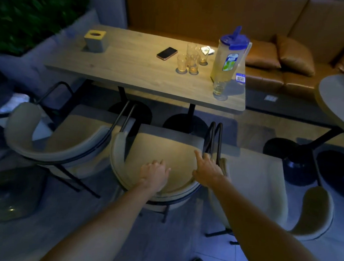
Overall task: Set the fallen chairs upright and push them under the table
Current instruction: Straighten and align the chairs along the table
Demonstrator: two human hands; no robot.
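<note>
Left hand (155,173): flat, fingers spread, resting on the middle chair's (160,160) curved backrest.
Right hand (207,171): open, on that backrest's right end.
Chairs: three upright before the table (130,72), middle one partly underneath.

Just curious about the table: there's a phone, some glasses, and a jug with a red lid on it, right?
Nearly. The head view shows the phone and the glasses on the table, but the jug has a blue lid, not a red one.
</note>
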